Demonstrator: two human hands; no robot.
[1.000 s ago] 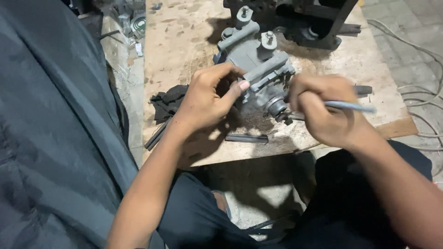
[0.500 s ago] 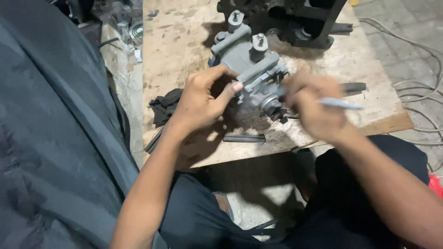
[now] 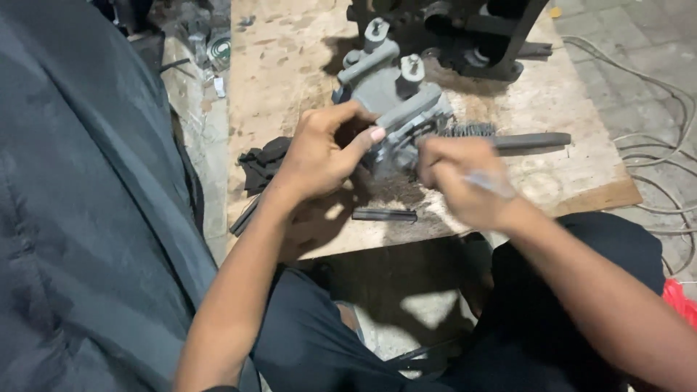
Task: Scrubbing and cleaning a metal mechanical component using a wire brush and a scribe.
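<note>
Grey cast metal is what I am working on: a blocky pump-like housing (image 3: 396, 109) with two bolt-topped posts lies on a stained wooden board (image 3: 290, 65), its near end turned towards me. My left hand (image 3: 323, 156) curls over that near end, thumb stretched across to press on the casting and the other fingers (image 3: 337, 116) wrapped round its left flank, so it is grasped firmly. My right hand (image 3: 461, 178) is clenched round a slim, pale tool handle (image 3: 488, 183); the hand is blurred, and I cannot tell what sort of tip it carries or just where that tip meets the metal.

The risk I judge greatest is a slip. The tool works right beside my left thumb, and if the tip skids off the casting it could drive straight into that thumb. The housing rests loose on the board, held only by my left hand, so a hard push from the right could twist it or slide it towards the board's near edge. A short dark bar (image 3: 385, 215) lies just below my hands, close to that edge, and a knock could send it to the floor. A wire brush (image 3: 501, 136) with a long dark handle lies just behind my right hand, near enough to be nudged. A dark rag (image 3: 261, 163) sits beside my left wrist, and a black machine base (image 3: 465, 33) stands at the far side, apart from the housing.
</note>
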